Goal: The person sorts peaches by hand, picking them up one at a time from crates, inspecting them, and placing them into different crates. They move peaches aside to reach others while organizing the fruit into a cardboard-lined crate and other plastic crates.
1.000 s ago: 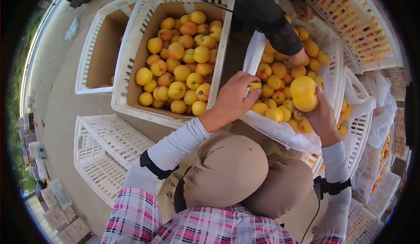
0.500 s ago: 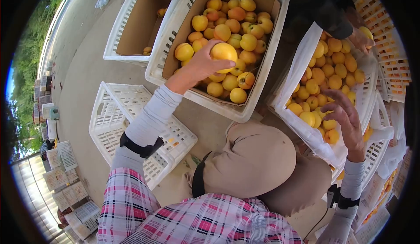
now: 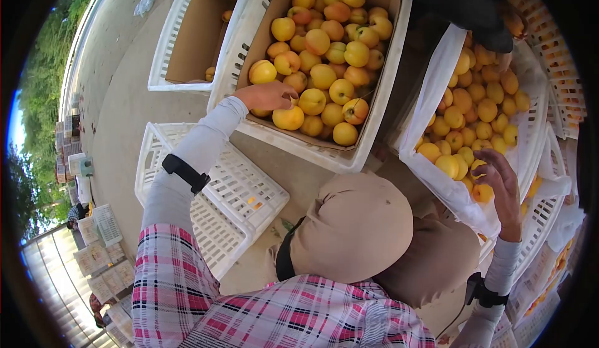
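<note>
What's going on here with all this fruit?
A seated person is handling apricot-like fruit. Their left hand is over the fruit in the cardboard-lined crate; whether it grips one isn't clear. Their right hand, fingers apart, is by the white-lined crate, which also holds plenty. Another person's hand is at that crate's far side. Both crates hold many yellow-orange fruits.

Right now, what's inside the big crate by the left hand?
Yellow and orange fruit, with cardboard around it. The top ones cover whatever lies underneath; the left hand hides a bit too.
</note>
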{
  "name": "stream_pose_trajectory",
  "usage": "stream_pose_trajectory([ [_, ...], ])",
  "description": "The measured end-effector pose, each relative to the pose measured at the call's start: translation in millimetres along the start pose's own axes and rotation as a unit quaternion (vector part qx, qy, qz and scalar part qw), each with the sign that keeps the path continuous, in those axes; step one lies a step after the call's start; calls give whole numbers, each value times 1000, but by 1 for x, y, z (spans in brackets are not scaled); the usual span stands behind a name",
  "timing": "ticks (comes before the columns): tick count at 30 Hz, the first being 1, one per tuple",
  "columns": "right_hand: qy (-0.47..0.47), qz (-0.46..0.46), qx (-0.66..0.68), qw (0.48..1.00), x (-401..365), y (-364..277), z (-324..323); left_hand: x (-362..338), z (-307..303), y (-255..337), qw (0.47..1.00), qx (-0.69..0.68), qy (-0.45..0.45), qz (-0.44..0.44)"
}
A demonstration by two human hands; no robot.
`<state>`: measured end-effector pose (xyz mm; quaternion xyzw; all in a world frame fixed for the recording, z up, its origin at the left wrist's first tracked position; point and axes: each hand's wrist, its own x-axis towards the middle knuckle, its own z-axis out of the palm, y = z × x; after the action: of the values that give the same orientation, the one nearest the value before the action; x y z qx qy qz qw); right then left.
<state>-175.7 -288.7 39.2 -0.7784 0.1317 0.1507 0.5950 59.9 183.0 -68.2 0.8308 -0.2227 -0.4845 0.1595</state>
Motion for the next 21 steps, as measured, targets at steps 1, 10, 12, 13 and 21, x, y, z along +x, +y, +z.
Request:
stream_pose_trajectory([
  [1,0,2,2,1000,0,3,0,4,0,0,1000,1,-3,-1],
  [10,-19,33,-15,999,1,16,2,37,27,51,968,229,104,-24],
  [12,-26,27,-28,999,1,17,3,41,26,55,963,256,71,-52],
  [13,-25,27,-27,999,2,17,2,41,25,55,962,257,71,-52],
  [21,-32,41,-36,998,0,26,-5,23,-11,11,987,-16,158,-38],
])
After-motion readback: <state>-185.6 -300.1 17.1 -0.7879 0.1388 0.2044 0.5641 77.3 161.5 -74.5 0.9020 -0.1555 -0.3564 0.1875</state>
